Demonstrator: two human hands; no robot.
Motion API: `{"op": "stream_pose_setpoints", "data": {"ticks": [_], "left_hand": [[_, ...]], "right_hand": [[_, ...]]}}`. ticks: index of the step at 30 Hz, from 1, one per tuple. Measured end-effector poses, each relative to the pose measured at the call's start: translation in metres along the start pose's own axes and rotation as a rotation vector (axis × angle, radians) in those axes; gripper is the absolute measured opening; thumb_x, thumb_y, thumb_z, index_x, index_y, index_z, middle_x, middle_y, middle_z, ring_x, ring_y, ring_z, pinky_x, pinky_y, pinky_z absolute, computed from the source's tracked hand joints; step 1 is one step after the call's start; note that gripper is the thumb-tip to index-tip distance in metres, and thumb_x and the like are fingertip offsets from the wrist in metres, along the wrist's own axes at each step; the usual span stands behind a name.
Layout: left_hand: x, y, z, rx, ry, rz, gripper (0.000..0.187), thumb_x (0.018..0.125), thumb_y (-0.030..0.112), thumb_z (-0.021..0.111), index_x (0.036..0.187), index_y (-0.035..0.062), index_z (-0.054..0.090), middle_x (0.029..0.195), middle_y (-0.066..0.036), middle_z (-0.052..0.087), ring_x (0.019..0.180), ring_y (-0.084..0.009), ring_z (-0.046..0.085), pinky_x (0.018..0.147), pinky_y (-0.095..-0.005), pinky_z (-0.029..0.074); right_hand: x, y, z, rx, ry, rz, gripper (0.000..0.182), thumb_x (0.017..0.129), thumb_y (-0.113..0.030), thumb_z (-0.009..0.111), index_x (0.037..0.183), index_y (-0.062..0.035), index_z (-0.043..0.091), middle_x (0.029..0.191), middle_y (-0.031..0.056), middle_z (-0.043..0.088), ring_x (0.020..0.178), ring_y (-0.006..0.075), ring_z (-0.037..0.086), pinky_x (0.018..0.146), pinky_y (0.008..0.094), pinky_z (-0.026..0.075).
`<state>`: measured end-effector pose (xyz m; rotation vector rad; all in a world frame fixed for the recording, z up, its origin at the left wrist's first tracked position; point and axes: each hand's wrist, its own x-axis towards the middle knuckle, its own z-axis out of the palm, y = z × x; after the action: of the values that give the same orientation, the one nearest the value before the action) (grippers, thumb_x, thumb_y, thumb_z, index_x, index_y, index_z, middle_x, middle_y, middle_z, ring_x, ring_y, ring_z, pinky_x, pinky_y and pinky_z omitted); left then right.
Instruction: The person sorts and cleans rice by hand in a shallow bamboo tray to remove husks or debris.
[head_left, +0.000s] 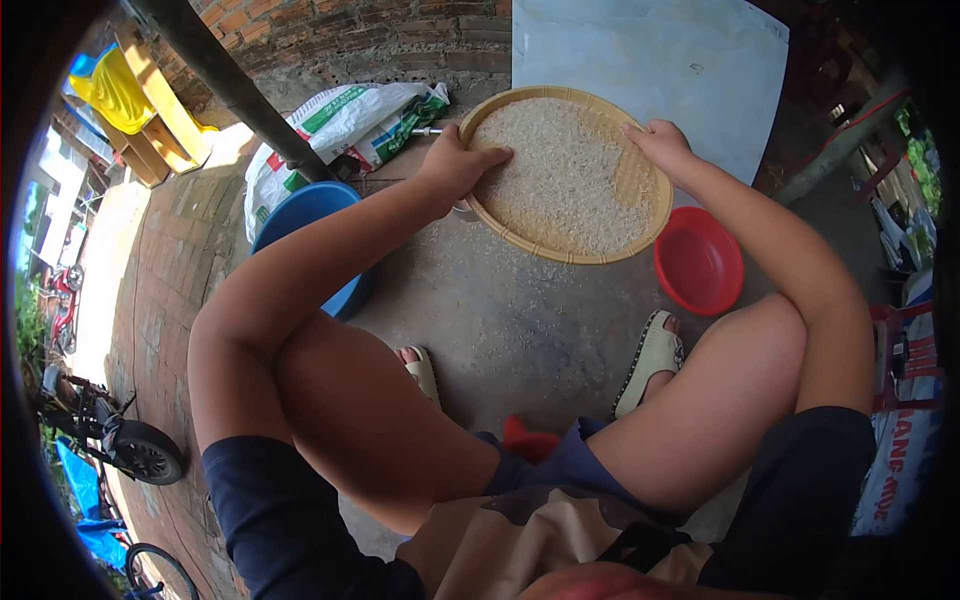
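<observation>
A round woven winnowing basket [520,243] is held out in front of me, above the floor. Pale grains of rice [560,165] cover most of its inside, with bare weave showing toward the right. My left hand [458,165] grips the rim on the left side, its thumb over the edge near the grains. On the upper right rim, my right hand [660,148] is closed, thumb on top. The undersides of both grips are hidden by the basket.
A blue basin [310,205] stands at left, beside white-and-green sacks [345,125]. A red basin [700,262] sits below the basket's right side. Scattered grains lie on the concrete floor [500,330]. A pole [225,75] and a white board [690,70] stand farther back.
</observation>
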<state>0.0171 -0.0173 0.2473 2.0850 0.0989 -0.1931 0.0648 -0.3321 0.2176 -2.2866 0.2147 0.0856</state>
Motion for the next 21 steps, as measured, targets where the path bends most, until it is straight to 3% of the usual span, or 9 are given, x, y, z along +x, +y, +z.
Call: {"op": "stream_pose_setpoints", "data": {"ticks": [4, 7, 9, 10, 12, 14, 16, 18, 21], "left_hand": [[0.037, -0.023, -0.014, -0.11, 0.028, -0.017, 0.052, 0.085, 0.041, 0.061, 0.119, 0.0027, 0.05, 0.092, -0.008, 0.062, 0.068, -0.0165, 0.063, 0.06, -0.0307, 0.053], [0.055, -0.046, -0.036, -0.167, -0.054, -0.157, 0.054, 0.08, 0.038, 0.068, 0.115, 0.0004, 0.052, 0.098, -0.012, 0.062, 0.078, -0.0193, 0.064, 0.063, -0.0312, 0.053], [0.054, -0.052, -0.034, -0.125, -0.097, -0.128, 0.058, 0.077, 0.038, 0.071, 0.116, -0.0006, 0.052, 0.098, -0.013, 0.062, 0.079, -0.0194, 0.064, 0.064, -0.0313, 0.054], [0.047, -0.05, -0.033, -0.082, -0.142, -0.097, 0.063, 0.074, 0.038, 0.075, 0.116, -0.0016, 0.051, 0.099, -0.013, 0.062, 0.08, -0.0194, 0.065, 0.065, -0.0315, 0.055], [0.034, -0.038, -0.023, -0.024, -0.131, -0.116, 0.074, 0.067, 0.037, 0.081, 0.119, -0.0039, 0.049, 0.101, -0.015, 0.062, 0.082, -0.0206, 0.065, 0.068, -0.0317, 0.055], [0.02, -0.026, -0.007, 0.04, -0.176, -0.05, 0.071, 0.068, 0.036, 0.081, 0.118, -0.0032, 0.049, 0.104, -0.015, 0.061, 0.088, -0.0193, 0.064, 0.074, -0.0314, 0.054], [0.012, -0.012, 0.004, 0.035, -0.173, -0.01, 0.071, 0.071, 0.036, 0.078, 0.121, -0.0021, 0.047, 0.106, -0.015, 0.06, 0.089, -0.0188, 0.062, 0.072, -0.0298, 0.054], [0.013, 0.001, 0.004, 0.047, -0.151, -0.065, 0.062, 0.078, 0.037, 0.071, 0.122, 0.0, 0.047, 0.102, -0.013, 0.06, 0.082, -0.0174, 0.062, 0.068, -0.0295, 0.053], [0.053, -0.024, -0.014, 0.021, -0.082, 0.004, 0.042, 0.091, 0.034, 0.053, 0.121, 0.0037, 0.05, 0.095, -0.009, 0.062, 0.077, -0.0151, 0.062, 0.063, -0.0294, 0.053]], "right_hand": [[-0.014, -0.011, 0.017, 0.0, 0.042, -0.075, 0.049, 0.074, -0.036, 0.074, 0.089, 0.0053, 0.054, 0.078, 0.0122, 0.061, 0.076, 0.0233, 0.064, 0.071, 0.0328, 0.051], [-0.035, -0.021, 0.041, 0.009, -0.006, -0.197, 0.052, 0.069, -0.038, 0.078, 0.09, 0.0035, 0.054, 0.079, 0.011, 0.061, 0.07, 0.0207, 0.061, 0.065, 0.0337, 0.049], [-0.046, -0.021, 0.05, -0.042, 0.049, -0.335, 0.054, 0.065, -0.04, 0.081, 0.089, 0.002, 0.057, 0.078, 0.0099, 0.062, 0.067, 0.0204, 0.06, 0.06, 0.0336, 0.048], [-0.052, -0.03, 0.041, -0.039, 0.045, -0.332, 0.054, 0.065, -0.04, 0.081, 0.089, 0.002, 0.057, 0.078, 0.0099, 0.062, 0.067, 0.0204, 0.06, 0.06, 0.0336, 0.048], [-0.055, -0.041, 0.008, -0.187, -0.287, -0.109, 0.049, 0.07, -0.04, 0.077, 0.088, 0.0021, 0.059, 0.076, 0.0105, 0.063, 0.066, 0.0209, 0.062, 0.061, 0.034, 0.049], [-0.021, -0.009, -0.007, -0.177, -0.274, -0.023, 0.046, 0.073, -0.04, 0.074, 0.086, 0.0018, 0.06, 0.074, 0.0103, 0.062, 0.064, 0.0196, 0.062, 0.058, 0.0328, 0.048], [0.0, 0.014, -0.007, -0.172, -0.26, 0.06, 0.044, 0.076, -0.04, 0.071, 0.084, 0.0016, 0.061, 0.073, 0.0101, 0.062, 0.062, 0.0182, 0.061, 0.055, 0.0316, 0.048], [0.007, 0.024, -0.006, 0.07, -0.122, -0.031, 0.042, 0.08, -0.041, 0.066, 0.083, 0.0006, 0.059, 0.073, 0.0096, 0.061, 0.058, 0.0138, 0.056, 0.049, 0.0268, 0.044], [-0.018, -0.007, 0.003, 0.087, -0.046, -0.088, 0.04, 0.078, -0.037, 0.07, 0.085, 0.0007, 0.059, 0.076, 0.0092, 0.062, 0.061, 0.0128, 0.057, 0.05, 0.0256, 0.043]]}}
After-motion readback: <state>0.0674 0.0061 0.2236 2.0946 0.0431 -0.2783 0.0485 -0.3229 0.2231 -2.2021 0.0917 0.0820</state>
